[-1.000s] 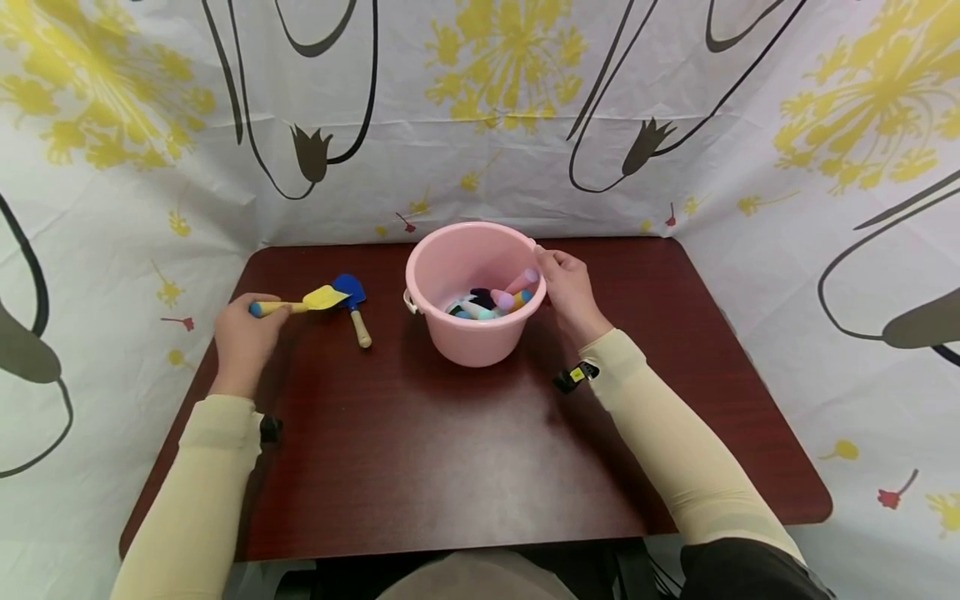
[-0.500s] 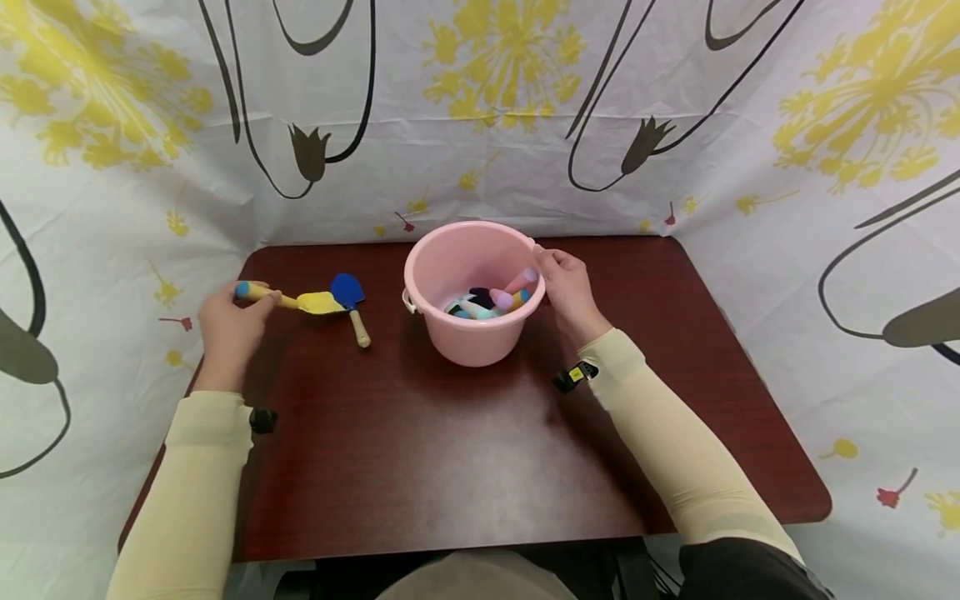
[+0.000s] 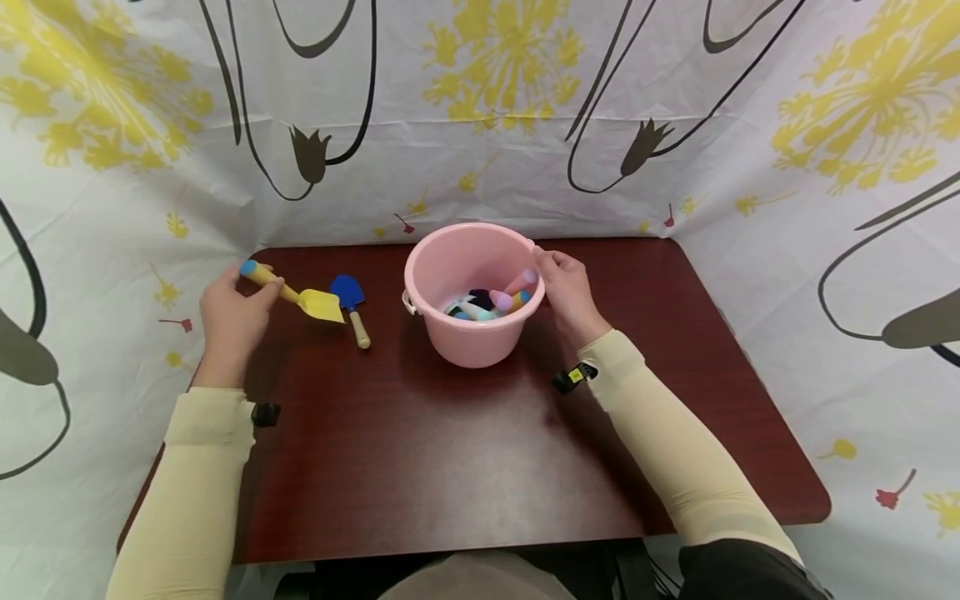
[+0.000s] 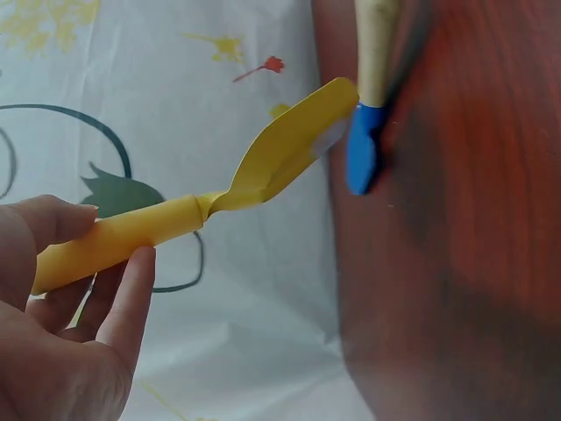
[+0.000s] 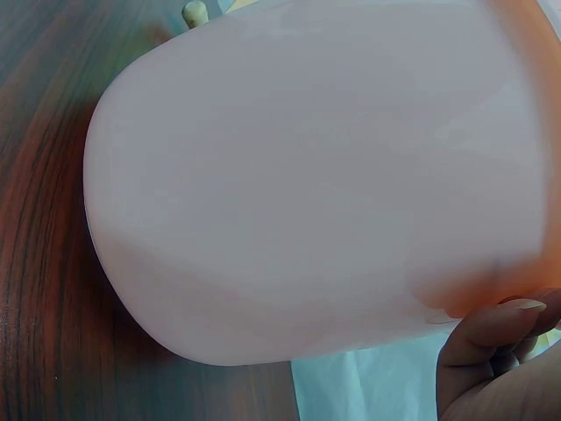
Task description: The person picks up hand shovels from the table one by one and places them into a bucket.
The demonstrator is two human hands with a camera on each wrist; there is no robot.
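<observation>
My left hand (image 3: 231,333) grips a small yellow trowel (image 3: 321,306) by its blue-tipped handle, at the left of the table. In the left wrist view, thumb and fingers wrap the yellow handle (image 4: 153,226) and the blade points away. Just beyond the yellow blade lies a blue trowel (image 3: 347,291) with a wooden handle. At the table's back middle stands a pink bucket (image 3: 474,343), upright. My right hand (image 3: 572,296) pinches its rim on the right side. Inside the bucket lie several colourful soft-looking pieces (image 3: 480,310), partly overlapping.
The dark red-brown table (image 3: 450,467) has rounded corners. A white patterned cloth (image 3: 465,167) hangs close behind it and at both sides. A white handle fitting (image 3: 409,302) sticks out from the bucket's left side.
My left hand has moved left with the yellow trowel, and its blade has come off the blue trowel and now angles down to the right. Right hand and bucket stay in place.
</observation>
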